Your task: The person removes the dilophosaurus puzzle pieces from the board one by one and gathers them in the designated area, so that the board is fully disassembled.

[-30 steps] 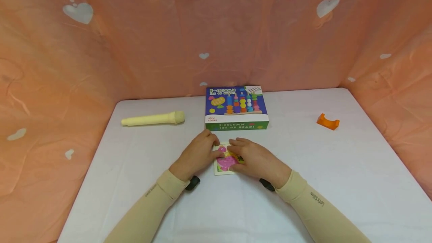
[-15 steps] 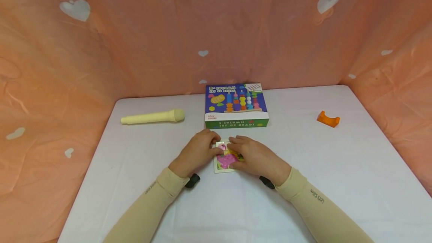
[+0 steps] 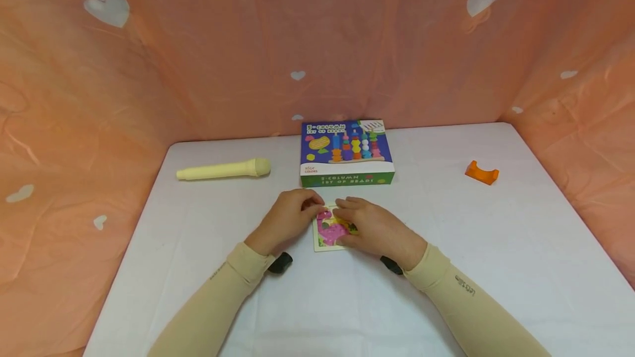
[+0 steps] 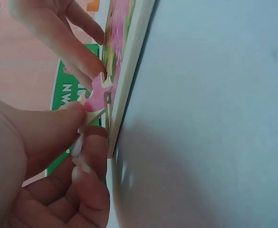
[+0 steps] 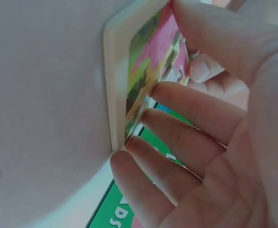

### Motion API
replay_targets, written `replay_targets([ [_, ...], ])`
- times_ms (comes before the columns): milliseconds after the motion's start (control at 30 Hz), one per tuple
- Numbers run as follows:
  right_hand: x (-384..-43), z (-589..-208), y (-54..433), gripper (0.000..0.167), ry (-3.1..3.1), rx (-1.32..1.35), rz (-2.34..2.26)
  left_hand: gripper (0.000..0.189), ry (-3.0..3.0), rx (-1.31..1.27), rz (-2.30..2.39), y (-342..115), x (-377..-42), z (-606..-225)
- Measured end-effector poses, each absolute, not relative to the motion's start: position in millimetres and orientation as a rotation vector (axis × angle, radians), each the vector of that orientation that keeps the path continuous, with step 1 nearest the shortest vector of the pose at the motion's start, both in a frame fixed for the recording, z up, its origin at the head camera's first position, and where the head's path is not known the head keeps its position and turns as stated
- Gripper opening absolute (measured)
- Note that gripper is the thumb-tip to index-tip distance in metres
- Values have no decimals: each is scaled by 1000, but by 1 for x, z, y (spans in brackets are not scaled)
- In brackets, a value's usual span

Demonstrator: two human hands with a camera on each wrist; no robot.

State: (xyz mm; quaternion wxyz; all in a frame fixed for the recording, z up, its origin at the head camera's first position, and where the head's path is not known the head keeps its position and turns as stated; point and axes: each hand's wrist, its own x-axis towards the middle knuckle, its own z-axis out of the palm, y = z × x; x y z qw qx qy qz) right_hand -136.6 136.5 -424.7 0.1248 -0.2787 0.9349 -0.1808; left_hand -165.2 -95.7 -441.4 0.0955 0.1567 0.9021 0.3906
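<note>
In the head view a small jigsaw puzzle in a cream frame (image 3: 323, 248) lies flat on the white table, its picture pink, yellow and green. My left hand (image 3: 283, 215) pinches a pink puzzle piece (image 4: 97, 98) between thumb and forefinger at the frame's upper left. That piece stands tilted over the picture in the left wrist view. From the right side my right hand (image 3: 378, 231) rests on the puzzle, covering its right part. The right wrist view shows those fingers (image 5: 186, 107) long and spread, tips on the puzzle and its edge, thumb on the pink area.
Just beyond the puzzle is a blue and green bead-set box (image 3: 347, 150). A cream toy microphone (image 3: 223, 170) lies at the back left. At the right sits an orange curved block (image 3: 482, 173). Orange cloth with hearts (image 3: 297, 43) hangs behind and beside the table.
My left thumb has shifted up toward the frame's upper-left corner with the pink piece, showing more of the picture. My right hand stays in place on the puzzle.
</note>
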Motion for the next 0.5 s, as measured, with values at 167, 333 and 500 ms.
replay_targets([
  [167, -137, -423, 136, 60, 2720, -805, -520, 11, 2672, 472, 1181, -99, -168, -443],
  [333, -137, -423, 135, 61, 2721, -803, -511, 12, 2657, 453, 1220, -103, -170, -443],
  [500, -137, -424, 136, 60, 2713, -783, -531, 10, 2624, 381, 1269, -113, -168, -437],
])
